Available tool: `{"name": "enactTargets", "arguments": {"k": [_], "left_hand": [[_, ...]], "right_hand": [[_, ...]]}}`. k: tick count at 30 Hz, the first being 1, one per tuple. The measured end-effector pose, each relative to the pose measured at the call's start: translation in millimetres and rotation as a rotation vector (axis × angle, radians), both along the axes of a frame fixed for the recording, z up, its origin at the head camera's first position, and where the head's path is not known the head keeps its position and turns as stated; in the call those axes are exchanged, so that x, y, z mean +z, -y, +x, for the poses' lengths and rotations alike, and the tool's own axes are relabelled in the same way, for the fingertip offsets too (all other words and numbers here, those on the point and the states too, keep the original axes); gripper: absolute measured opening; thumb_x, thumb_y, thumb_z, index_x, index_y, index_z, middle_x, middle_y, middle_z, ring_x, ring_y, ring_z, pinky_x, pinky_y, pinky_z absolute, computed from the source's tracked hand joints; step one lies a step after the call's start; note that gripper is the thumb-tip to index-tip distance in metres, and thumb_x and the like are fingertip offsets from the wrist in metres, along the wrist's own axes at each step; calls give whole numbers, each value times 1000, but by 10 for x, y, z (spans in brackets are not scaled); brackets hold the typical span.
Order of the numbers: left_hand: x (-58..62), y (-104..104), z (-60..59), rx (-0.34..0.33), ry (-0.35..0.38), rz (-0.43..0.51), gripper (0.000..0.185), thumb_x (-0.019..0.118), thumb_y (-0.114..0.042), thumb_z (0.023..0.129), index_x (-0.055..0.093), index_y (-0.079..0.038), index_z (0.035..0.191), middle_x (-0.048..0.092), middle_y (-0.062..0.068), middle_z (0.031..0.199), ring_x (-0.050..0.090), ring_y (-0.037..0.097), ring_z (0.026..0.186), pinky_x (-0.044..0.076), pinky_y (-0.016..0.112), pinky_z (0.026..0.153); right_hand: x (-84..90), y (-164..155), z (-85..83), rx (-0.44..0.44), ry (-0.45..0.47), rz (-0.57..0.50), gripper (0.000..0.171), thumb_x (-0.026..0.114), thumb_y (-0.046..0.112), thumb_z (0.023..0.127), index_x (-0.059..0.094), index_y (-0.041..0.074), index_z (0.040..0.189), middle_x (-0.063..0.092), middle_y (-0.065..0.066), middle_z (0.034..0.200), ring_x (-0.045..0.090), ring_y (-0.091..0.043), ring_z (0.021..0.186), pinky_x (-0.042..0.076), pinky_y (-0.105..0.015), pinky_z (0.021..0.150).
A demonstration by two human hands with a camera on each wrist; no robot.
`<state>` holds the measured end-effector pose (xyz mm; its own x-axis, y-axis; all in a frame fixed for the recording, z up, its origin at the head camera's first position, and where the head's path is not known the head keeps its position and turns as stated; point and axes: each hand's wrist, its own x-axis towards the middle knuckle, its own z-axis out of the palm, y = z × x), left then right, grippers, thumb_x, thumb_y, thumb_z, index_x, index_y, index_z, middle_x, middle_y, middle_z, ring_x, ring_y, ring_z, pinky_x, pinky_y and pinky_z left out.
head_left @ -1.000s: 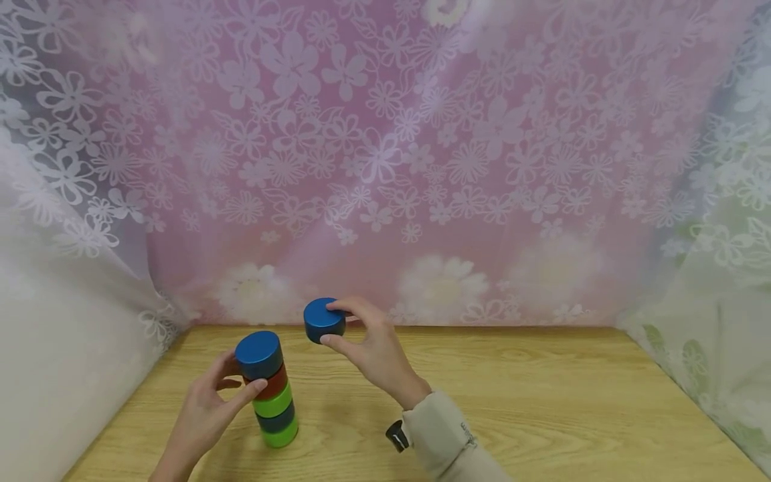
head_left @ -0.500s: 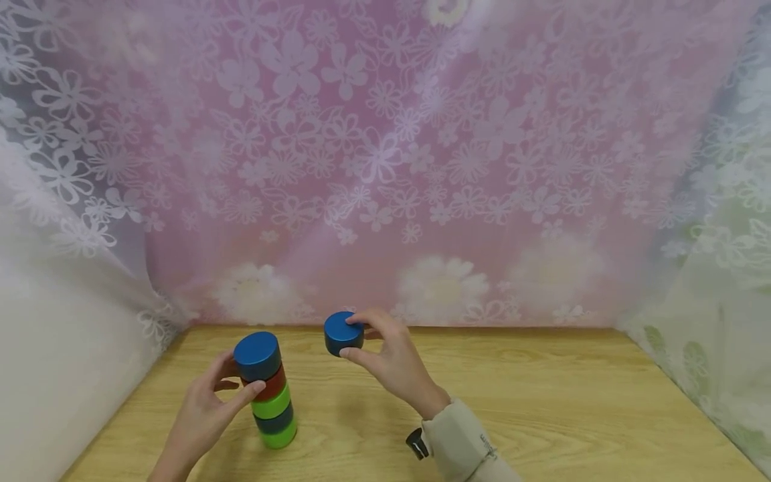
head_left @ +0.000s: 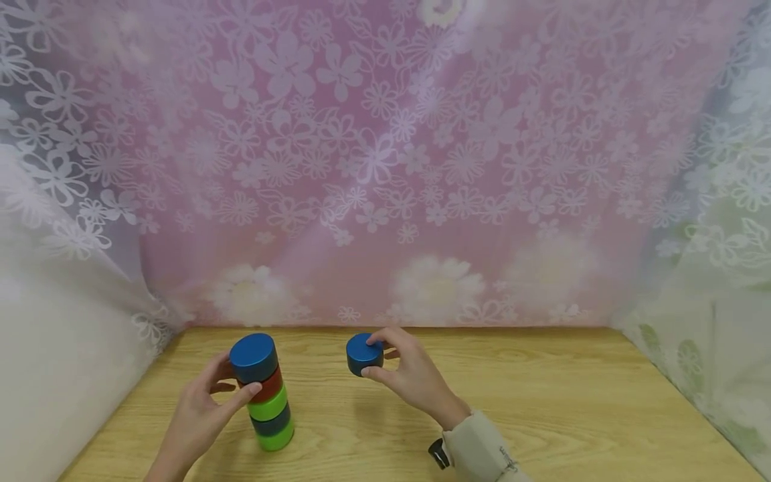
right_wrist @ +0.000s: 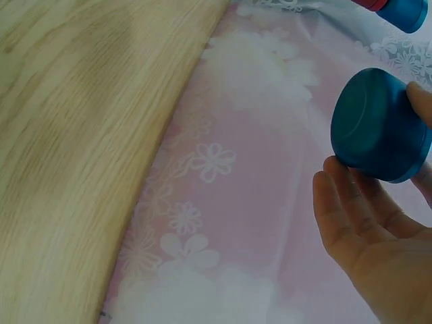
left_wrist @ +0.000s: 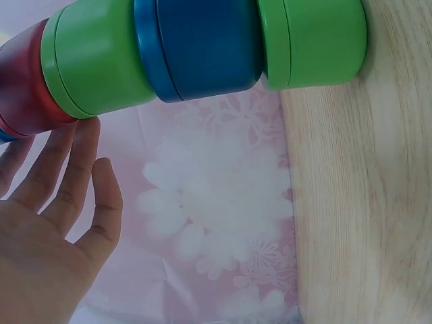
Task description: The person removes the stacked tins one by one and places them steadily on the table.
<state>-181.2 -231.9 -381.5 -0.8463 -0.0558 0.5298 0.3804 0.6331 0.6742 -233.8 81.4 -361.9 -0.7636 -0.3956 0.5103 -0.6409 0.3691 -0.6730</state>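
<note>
A slightly leaning stack of round metal tins stands on the left of the table: a green tin (head_left: 277, 438) at the bottom, then a dark blue one, another green tin (head_left: 269, 405), a red tin (head_left: 268, 387) and a blue tin (head_left: 253, 358) on top. My left hand (head_left: 195, 412) holds the stack around the red tin, thumb in front and fingers behind. Over the table, right of the stack, my right hand (head_left: 415, 378) grips a separate blue tin (right_wrist: 378, 128) between thumb and fingers. Its underside shows in the right wrist view, clear of the tabletop.
The light wooden table (head_left: 542, 402) reaches back to a pink floral curtain (head_left: 385, 167). Pale cloth hangs along both sides. A small black object (head_left: 439, 454) sits by the right sleeve cuff (head_left: 476, 442).
My right hand has moved right and down with the blue tin, away from the stack. The left hand keeps its hold on the stack, nearly still.
</note>
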Motion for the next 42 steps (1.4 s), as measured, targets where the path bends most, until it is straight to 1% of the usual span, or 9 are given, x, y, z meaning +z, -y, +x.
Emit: {"name": "enactTargets", "arguments": {"k": [6, 10, 13, 17, 24, 29, 33, 36, 42], "left_hand": [[9, -26, 6, -10, -22, 15, 50, 81, -8, 87, 59, 2, 131, 71, 13, 110, 61, -1, 91, 55, 27, 75], [8, -36, 6, -13, -25, 21, 50, 81, -8, 87, 59, 2, 131, 72, 12, 110, 61, -1, 91, 56, 30, 75], [7, -36, 1, -11, -28, 18, 50, 81, -8, 87, 60, 2, 130, 72, 12, 109, 61, -1, 91, 56, 31, 75], [4, -23, -12, -14, -36, 10, 50, 81, -7, 87, 59, 2, 130, 71, 12, 110, 61, 0, 91, 56, 30, 75], [5, 4, -10, -18, -30, 6, 50, 81, -8, 87, 60, 1, 130, 71, 12, 110, 60, -1, 91, 55, 29, 75], [18, 0, -1, -12, -18, 0, 50, 82, -9, 87, 60, 1, 130, 72, 11, 110, 61, 0, 91, 55, 29, 75], [23, -5, 5, -5, -15, -6, 50, 82, -9, 87, 59, 2, 130, 72, 11, 109, 61, 0, 91, 56, 32, 75], [19, -11, 12, 1, -9, -6, 50, 82, -10, 87, 60, 2, 129, 71, 12, 110, 61, 0, 90, 56, 30, 74], [4, -8, 6, 10, 14, -5, 50, 81, -13, 88, 59, 2, 130, 70, 12, 111, 60, 1, 90, 54, 27, 74]], "right_hand": [[-100, -94, -9, -19, 27, 66, 30, 84, 8, 85, 66, 6, 108, 66, -10, 117, 63, -30, 102, 55, -47, 82], [-165, -161, -17, -7, 48, 117, 29, 85, 9, 83, 66, 7, 105, 67, -10, 112, 65, -29, 93, 56, -47, 78], [-216, -208, -34, 4, 67, 149, 29, 85, 10, 83, 65, 7, 103, 66, -8, 109, 64, -28, 91, 55, -49, 76], [-278, -248, -66, 17, 86, 183, 29, 86, 11, 82, 64, 8, 101, 66, -7, 107, 65, -29, 90, 55, -51, 76], [-380, -263, -100, 37, 124, 238, 29, 87, 8, 80, 65, 8, 98, 67, -8, 105, 68, -29, 89, 57, -47, 78], [-410, -271, -87, 49, 169, 258, 29, 87, 9, 80, 64, 9, 97, 67, -8, 107, 67, -28, 91, 58, -46, 77], [-428, -274, -91, 62, 189, 262, 29, 87, 9, 80, 64, 9, 98, 68, -9, 108, 67, -29, 90, 57, -41, 75], [-431, -282, -96, 68, 198, 274, 29, 87, 8, 79, 64, 9, 97, 68, -9, 107, 68, -28, 89, 57, -36, 74], [-431, -294, -102, 73, 213, 297, 29, 87, 7, 79, 64, 9, 96, 69, -8, 106, 67, -27, 90, 56, -35, 75]]}}
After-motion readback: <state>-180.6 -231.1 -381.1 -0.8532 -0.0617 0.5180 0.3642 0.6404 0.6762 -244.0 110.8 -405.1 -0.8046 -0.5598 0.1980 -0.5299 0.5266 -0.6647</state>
